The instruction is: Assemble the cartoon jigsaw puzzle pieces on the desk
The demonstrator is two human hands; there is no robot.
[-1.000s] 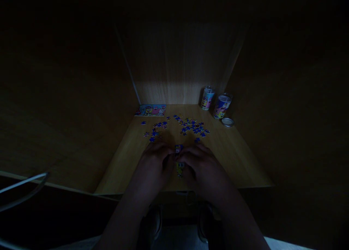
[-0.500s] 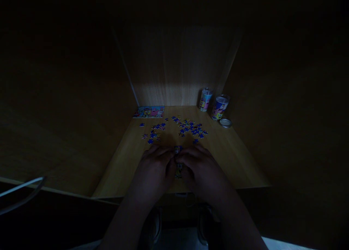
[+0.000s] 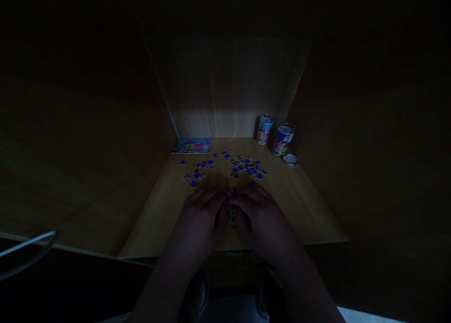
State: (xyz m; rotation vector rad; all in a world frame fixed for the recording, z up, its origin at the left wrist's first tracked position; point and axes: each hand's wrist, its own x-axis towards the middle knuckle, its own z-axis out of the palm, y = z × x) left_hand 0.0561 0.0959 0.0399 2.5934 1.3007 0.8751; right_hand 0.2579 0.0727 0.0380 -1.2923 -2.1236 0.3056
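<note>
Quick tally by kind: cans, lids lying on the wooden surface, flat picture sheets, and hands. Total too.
Cans: 2 (light-blue can, dark-blue can)
Round lid: 1
Flat picture sheet: 1
Hands: 2 (left hand, right hand)
Total: 6
Loose puzzle pieces overlap too much to count, so are left out.

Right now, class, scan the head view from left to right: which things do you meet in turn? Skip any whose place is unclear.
Pale curved strip → flat picture card → puzzle section → light-blue canister → dark-blue canister.
</note>
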